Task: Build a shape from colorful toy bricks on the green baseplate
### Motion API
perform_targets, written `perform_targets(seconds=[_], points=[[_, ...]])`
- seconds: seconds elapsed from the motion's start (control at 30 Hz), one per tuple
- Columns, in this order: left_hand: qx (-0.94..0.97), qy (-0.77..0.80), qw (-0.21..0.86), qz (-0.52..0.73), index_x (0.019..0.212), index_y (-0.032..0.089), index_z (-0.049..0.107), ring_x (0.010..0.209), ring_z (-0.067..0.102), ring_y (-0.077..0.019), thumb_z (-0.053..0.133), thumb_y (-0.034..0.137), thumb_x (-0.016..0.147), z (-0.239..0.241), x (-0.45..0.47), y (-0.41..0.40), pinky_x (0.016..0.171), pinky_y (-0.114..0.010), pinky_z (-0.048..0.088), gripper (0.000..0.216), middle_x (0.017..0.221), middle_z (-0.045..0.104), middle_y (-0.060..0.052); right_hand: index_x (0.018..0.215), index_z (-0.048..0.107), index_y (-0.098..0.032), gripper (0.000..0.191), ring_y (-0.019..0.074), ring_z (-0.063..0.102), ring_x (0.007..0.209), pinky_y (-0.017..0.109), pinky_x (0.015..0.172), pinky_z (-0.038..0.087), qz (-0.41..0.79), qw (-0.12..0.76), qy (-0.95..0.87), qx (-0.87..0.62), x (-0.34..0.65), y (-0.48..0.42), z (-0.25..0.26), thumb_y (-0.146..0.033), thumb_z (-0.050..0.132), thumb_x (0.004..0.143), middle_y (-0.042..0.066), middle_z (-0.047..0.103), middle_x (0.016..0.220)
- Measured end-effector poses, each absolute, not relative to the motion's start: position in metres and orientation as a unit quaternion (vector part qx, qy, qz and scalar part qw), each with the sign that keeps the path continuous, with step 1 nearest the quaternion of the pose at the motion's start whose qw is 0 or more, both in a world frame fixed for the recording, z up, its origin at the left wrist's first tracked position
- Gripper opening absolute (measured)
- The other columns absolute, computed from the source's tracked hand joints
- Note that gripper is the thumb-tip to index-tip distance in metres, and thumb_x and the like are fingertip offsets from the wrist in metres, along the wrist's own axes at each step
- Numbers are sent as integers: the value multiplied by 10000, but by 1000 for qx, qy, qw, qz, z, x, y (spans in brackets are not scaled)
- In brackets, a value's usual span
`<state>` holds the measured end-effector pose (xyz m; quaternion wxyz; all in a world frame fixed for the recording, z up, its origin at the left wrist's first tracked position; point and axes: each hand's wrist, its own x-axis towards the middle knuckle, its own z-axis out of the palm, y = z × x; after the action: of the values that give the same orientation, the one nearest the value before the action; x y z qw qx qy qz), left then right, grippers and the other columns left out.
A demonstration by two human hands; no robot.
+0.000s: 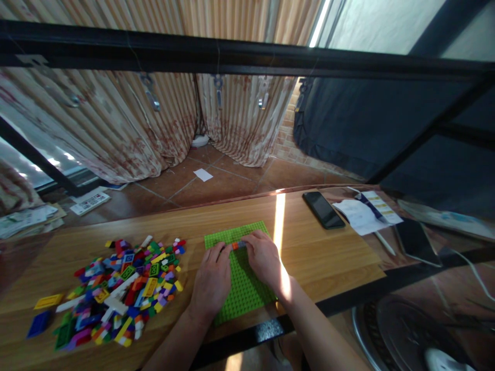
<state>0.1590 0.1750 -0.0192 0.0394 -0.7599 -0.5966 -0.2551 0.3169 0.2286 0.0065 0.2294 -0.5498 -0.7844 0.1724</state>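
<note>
Reaching in from the near edge of the desk point(320, 257), both forearms come forward over a green studded baseplate point(247, 293), which lies square in front of the person, probably so that either hand can get to it easily. The left hand point(212, 275) covers its left side and the right hand point(265, 257) its upper right. Their fingers are drawn narrow at the two ends of a short row of bricks point(237, 245), orange and greyish blue, near the plate's far end; taking one end each would seem to keep the small pieces lined up and steady. Whether the row sits on the studs or just above them, I cannot tell. To the left, well within reach, a loose brick pile point(149, 286) spreads in mixed colours, apart from the plate, which likely leaves the studs free; a yellow brick point(48, 301) and a blue brick point(38, 323) lie at its outer side. Farther off to the right, a phone point(324, 210) and some papers point(359, 216) rest away from the hands, presumably out of their way. Past the desk, a white card point(203, 174) lies on the tiled floor point(232, 180), before long striped curtains point(154, 123).
</note>
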Motion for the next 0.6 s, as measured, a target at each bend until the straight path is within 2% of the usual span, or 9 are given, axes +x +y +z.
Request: perform_targets(seconds=[0.17, 0.6], points=[[-763, -597, 39, -245, 1206, 136, 606, 1082, 587, -255, 458, 94, 893, -20, 159, 175, 946, -418, 537, 348, 1190, 628, -123, 1027, 718, -206, 294, 194, 579, 978, 300, 879, 432, 181, 227, -781, -553, 317, 228, 9, -173, 438, 945, 74, 659, 946], [-765, -605, 22, -219, 1268, 220, 606, 1072, 565, -248, 458, 71, 876, -17, 160, 174, 941, -413, 527, 444, 1220, 592, -106, 996, 714, -211, 259, 192, 579, 970, 304, 884, 431, 167, 226, -785, -552, 316, 228, 8, -210, 459, 950, 69, 651, 940]])
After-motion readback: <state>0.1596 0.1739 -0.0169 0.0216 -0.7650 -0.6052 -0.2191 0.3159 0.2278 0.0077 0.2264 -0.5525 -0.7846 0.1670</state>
